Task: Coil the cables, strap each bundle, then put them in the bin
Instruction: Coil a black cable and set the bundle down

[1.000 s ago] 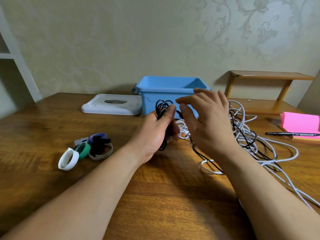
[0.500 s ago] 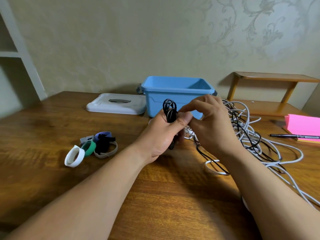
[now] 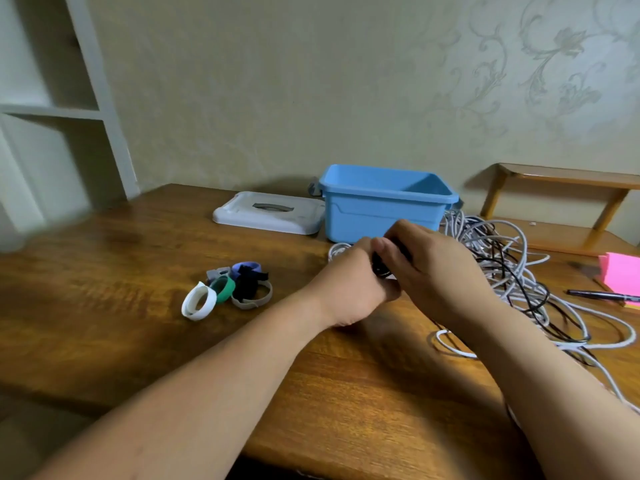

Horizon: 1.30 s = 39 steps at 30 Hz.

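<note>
- The black cable (image 3: 381,270) is now almost swallowed between the two hands, held in the air just in front of the bin (image 3: 381,209). A second ago its loops were sticking up clear above the grip.
- The left hand (image 3: 349,282) is curled round the little coil, with the thumb laid on top.
- The right hand (image 3: 433,271) was spread open over the coil a second ago and pinching at it half a second ago. Now it's closed down over that same coil, so both hands are pressed right together.
- Probably another turn is being laid on or the coil is being squeezed tight. Hard to call, since the fingertips are hidden.
- Black strands are still seen running under the right forearm into the pile of cables (image 3: 512,268) on the table (image 3: 138,306), so the coiling likely isn't finished.
- The straps (image 3: 239,289) are left untouched on the table to the left of the hands, and nothing is seen in the part of the bin that shows. Strapping and binning are still to be done.
- The lid (image 3: 270,213) is lying off, just beside the bin.
</note>
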Available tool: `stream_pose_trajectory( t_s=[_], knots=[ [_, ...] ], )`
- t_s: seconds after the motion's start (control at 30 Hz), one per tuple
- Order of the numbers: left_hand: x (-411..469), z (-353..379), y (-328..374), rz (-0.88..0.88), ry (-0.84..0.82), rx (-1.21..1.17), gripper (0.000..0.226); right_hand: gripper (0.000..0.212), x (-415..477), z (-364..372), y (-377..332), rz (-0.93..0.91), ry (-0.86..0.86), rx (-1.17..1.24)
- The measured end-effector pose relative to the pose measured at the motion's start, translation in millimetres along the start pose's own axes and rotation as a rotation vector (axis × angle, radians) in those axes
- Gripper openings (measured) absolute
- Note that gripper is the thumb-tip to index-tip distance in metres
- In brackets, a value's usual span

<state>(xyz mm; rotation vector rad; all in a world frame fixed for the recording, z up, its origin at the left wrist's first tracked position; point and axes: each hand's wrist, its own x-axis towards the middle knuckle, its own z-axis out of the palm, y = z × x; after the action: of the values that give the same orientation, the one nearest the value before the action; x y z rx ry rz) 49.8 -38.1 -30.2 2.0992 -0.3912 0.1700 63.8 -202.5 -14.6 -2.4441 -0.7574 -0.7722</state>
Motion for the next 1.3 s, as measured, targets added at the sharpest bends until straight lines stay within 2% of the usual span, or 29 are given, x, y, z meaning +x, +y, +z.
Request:
stream_pose_trajectory(
  t_s=[0.07,0.13,0.2,0.3,0.4,0.5,0.63,0.73,0.87,0.97,1.13,1.3],
  knots=[
    [-2.8,-5.2,2.3,-0.045,0.011,0.081,0.039,0.044,-0.7,3.8,-3.5,0.027,-0.009,0.086],
    [-4.6,-8.0,5.5,-0.037,0.002,0.109,0.037,0.048,-1.3,7.8,-7.1,0.093,-0.041,0.232],
    [-7.3,-9.5,6.9,-0.063,-0.007,0.086,0.039,0.041,-3.0,12.8,-8.1,0.141,-0.029,0.349],
    [-15.0,-10.7,0.5,-0.051,-0.031,0.016,0.040,0.029,-2.7,19.8,-5.0,0.159,0.029,0.347],
    [-24.2,-11.3,-7.2,-0.012,-0.051,-0.043,0.040,0.026,-0.6,20.9,-0.3,0.224,0.045,0.381],
    [-26.5,-10.8,-13.0,-0.006,-0.014,0.019,0.031,0.025,-3.4,20.1,2.0,0.209,-0.014,0.464],
    [-29.3,-12.3,-14.6,0.017,-0.018,0.069,0.029,0.039,-6.7,18.7,-0.8,0.227,-0.169,0.690],
    [-32.8,-12.6,-13.1,0.010,-0.045,0.083,0.026,0.038,-3.9,20.2,0.9,0.186,-0.136,0.583],
    [-36.8,-14.6,-6.7,-0.010,-0.139,0.219,0.022,0.030,-5.0,23.5,3.3,0.156,-0.078,0.446],
    [-46.8,-20.6,-4.8,-0.031,-0.115,0.277,0.025,0.026,-8.3,24.5,-5.6,0.109,-0.074,0.402],
    [-70.8,-29.2,-9.6,-0.039,-0.053,0.350,0.030,0.033,-8.7,25.7,-27.1,0.078,-0.214,0.500],
    [-76.7,-38.6,-16.9,-0.106,0.037,0.217,0.020,0.035,7.6,20.1,-46.1,0.037,-0.343,0.416]
  ],
)
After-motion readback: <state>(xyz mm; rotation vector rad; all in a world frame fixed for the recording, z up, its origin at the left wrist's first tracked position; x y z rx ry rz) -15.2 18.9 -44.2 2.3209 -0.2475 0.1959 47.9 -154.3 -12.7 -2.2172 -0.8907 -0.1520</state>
